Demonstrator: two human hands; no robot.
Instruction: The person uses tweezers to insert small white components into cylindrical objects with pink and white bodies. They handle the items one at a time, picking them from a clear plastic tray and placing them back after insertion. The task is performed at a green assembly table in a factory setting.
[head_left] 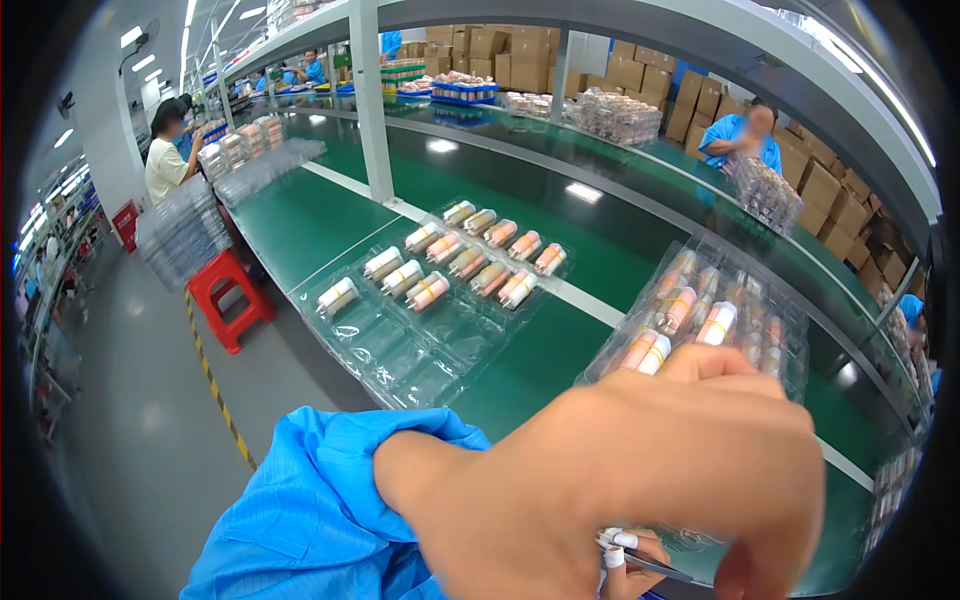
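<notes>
My left hand point(610, 470), in a blue sleeve, reaches across the foreground with its back up and its fingers bent downward. Its fingertips are hidden, so whatever it may hold does not show. Below it, at the lower edge, my right hand point(640, 570) shows only in part, with white covers on its fingertips. Those fingers are closed around a thin, dark metal tool point(672, 573) whose kind I cannot make out. Just beyond my left hand lies a clear plastic tray point(597, 362) with white and pink banded cylinders point(717, 323), partly covered by the hand.
Another clear tray point(400, 365) lies to the left on the green bench point(300, 225), its far pockets filled with banded cylinders. A red stool point(228, 300) and stacked clear trays point(180, 235) stand at the left. Across the bench a person point(740, 145) handles a wrapped bundle.
</notes>
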